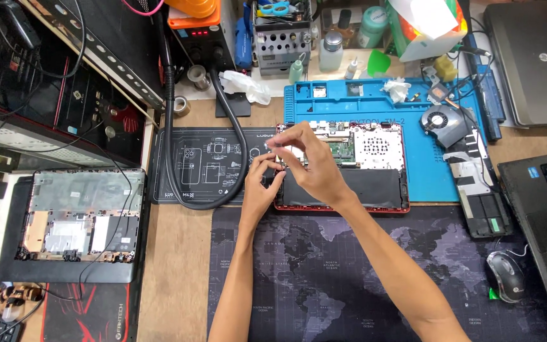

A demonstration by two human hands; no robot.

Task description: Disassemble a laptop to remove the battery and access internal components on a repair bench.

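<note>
An opened red laptop base lies face down on the desk, its circuit board, metal shield and black battery exposed. My left hand rests at the base's left edge with fingers curled toward the upper left corner. My right hand crosses over the base and pinches at that same corner, fingertips close to those of the left hand. Whatever small part sits between the fingertips is too small to make out.
A blue work mat lies under the base, carrying a loose cooling fan. A dark world-map mat lies in front. A black flexible hose curves at left near another stripped laptop shell. A mouse and laptops sit at right.
</note>
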